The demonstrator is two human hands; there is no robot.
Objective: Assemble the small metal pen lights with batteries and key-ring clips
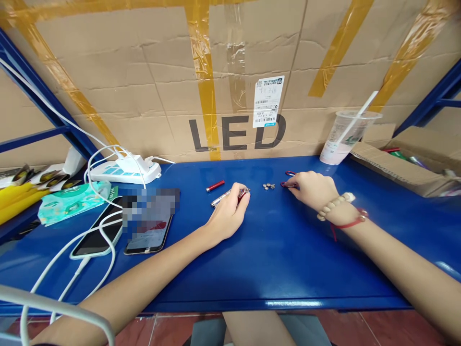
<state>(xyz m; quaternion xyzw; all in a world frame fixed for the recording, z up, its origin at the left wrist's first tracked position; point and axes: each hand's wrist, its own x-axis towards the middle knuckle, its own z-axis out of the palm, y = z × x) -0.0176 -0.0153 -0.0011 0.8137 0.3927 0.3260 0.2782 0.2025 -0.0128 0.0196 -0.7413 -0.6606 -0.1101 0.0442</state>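
Observation:
My left hand (229,214) is closed round a small red and silver metal piece (244,193) over the blue table. A silver tube (220,198) lies at its knuckles, partly hidden by the fingers. Just behind it is a short red tube (215,186) with a silver end. Several small silver button cells (268,186) sit in a loose group between the hands. My right hand (311,189) has its fingertips pressed together on a red carabiner clip (284,184). Another red clip (290,173) lies right behind, partly covered by that hand.
On the left are two phones (97,235) (153,235), white cables, a power strip (104,171) and a green packet (74,203). A plastic cup with straw (338,139) and an open carton (403,173) stand back right. A large LED carton (162,96) backs the blue table (266,269).

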